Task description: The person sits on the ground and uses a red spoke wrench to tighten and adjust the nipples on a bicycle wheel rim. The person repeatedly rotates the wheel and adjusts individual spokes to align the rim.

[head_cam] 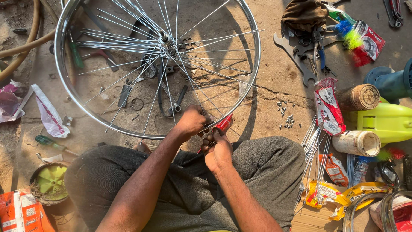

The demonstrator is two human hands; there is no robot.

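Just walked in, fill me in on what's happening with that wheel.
A person sits on the ground with a spoked bicycle wheel lying flat before their knees. The left hand grips the near rim and spokes. The right hand holds a red-handled tool against the rim. Loose spokes and hand tools lie to the right.

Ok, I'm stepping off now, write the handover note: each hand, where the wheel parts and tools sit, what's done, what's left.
Left hand: gripping the lower rim of the bicycle wheel, among the spokes.
Right hand: closed on a red-handled tool, its tip at the same stretch of rim.
Wheel lies flat over the ground in front of the knees; hub is in place and many spokes are laced.
Loose spokes lie in a bundle to the right, small nipples scattered on the ground, wrenches at upper right.
Done: most lacing.
Left: cannot tell how many spokes are tightened; probably keep working around the rim.
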